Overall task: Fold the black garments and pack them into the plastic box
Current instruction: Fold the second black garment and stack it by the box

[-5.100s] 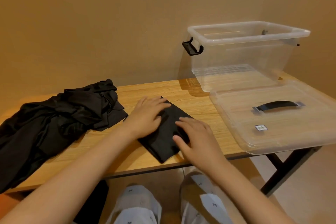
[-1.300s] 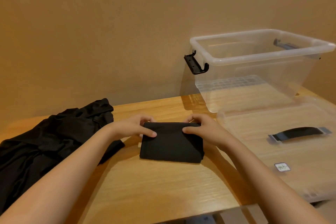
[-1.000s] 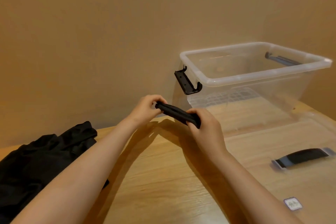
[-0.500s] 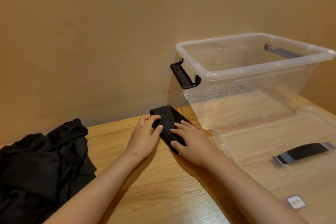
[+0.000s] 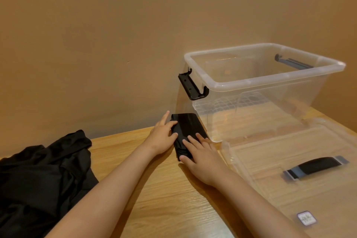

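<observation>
Garment (image 5: 186,124), folded black, sits on the counter (image 5: 170,199) under both hands; left hand (image 5: 163,135) presses its left edge, right hand (image 5: 201,157) lies flat on top, both open-palmed; box (image 5: 260,81) just past the right hand; unfolded pile (image 5: 44,170) well left of the left hand.

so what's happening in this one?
A person is folding black clothes at a wooden table. Both the left hand and the right hand rest on a small folded garment that sits on the table just left of the open plastic box. No clothes show inside the box, and its lid lies flat on the table nearer the person. A heap of unfolded black clothes waits at the far left.
</observation>
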The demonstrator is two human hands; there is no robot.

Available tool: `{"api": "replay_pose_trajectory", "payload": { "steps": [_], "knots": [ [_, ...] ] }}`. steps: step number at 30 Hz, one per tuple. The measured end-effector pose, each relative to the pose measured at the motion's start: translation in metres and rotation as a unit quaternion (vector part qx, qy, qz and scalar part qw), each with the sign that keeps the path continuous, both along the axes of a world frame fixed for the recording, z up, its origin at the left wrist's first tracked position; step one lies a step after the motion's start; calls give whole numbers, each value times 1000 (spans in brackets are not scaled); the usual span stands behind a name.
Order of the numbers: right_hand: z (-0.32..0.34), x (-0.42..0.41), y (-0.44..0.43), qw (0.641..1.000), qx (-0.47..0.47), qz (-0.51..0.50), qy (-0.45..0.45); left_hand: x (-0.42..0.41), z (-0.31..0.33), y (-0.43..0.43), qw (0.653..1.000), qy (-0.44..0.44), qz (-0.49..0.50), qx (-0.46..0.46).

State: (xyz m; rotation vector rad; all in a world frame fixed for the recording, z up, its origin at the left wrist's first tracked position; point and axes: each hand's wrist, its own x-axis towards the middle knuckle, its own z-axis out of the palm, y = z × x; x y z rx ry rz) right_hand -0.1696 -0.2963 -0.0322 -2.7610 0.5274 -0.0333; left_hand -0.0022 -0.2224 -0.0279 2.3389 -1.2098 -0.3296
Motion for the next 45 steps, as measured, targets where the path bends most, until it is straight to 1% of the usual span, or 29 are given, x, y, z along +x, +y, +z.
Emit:
{"api": "replay_pose_trajectory", "payload": {
  "steps": [3,6,9,15,18,21,23,25,27,30,33,37,39,41,45],
  "knots": [
    [3,-1,5,1000,4,23,-8,1,0,13,998,-20,37,37],
    [7,0,19,998,-8,54,-26,-5,5,34,998,-29,59,18],
    [9,3,37,995,-17,92,-44,-16,15,66,996,-64,53,14],
    [18,20,80,984,-10,164,-64,-35,37,149,984,-163,50,54],
    [26,33,108,978,-12,197,-65,-35,51,198,974,-197,76,78],
    [33,50,142,974,0,212,-82,-25,66,246,960,-226,121,113],
    [35,62,164,972,16,211,-103,-15,74,277,954,-219,152,138],
    [37,70,184,970,35,206,-122,-6,75,307,954,-191,174,153],
    [36,77,200,971,46,204,-118,-2,71,331,959,-148,186,155],
    [27,86,221,974,43,203,-87,-4,61,354,971,-75,202,101],
    [16,92,236,978,38,184,-91,-2,54,363,974,-76,209,35],
    [12,95,245,979,51,146,-133,2,57,366,971,-79,217,-63],
    [19,95,246,973,90,129,-167,5,65,365,966,-56,224,-112],
    [35,95,246,960,157,107,-206,9,78,362,958,-46,237,-154],
    [80,99,243,904,312,68,-286,18,118,345,939,-51,245,-236]
  ]
}}
